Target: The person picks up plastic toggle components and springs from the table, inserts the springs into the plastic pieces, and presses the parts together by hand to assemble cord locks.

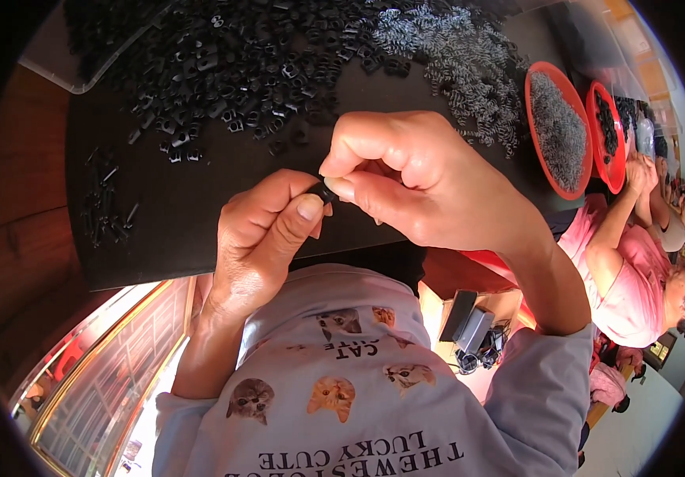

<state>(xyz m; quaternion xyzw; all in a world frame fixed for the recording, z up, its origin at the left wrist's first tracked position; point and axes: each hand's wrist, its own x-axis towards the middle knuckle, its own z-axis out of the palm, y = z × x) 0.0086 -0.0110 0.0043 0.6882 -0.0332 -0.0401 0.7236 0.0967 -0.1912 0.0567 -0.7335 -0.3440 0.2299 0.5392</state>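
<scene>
My left hand [257, 234] pinches a small black plastic part [325, 193] between thumb and fingers, just beyond the table's near edge. Against the same part, the thumb and forefinger of my right hand [418, 167] are pressed together. Whether anything else sits between my right fingertips is hidden. Farther out lies a broad heap of loose black plastic parts [235, 75]. To its right spreads a pile of small metal coil springs [474, 67]. Several slim black pieces [106, 199] are scattered at the table's left side.
A red basin [571, 191] full of springs stands at the right of the dark table [172, 226], beside another red basin [617, 181] holding black parts. A clear plastic bin [60, 75] is at the far left. Another person in a pink shirt [625, 282] sits to the right.
</scene>
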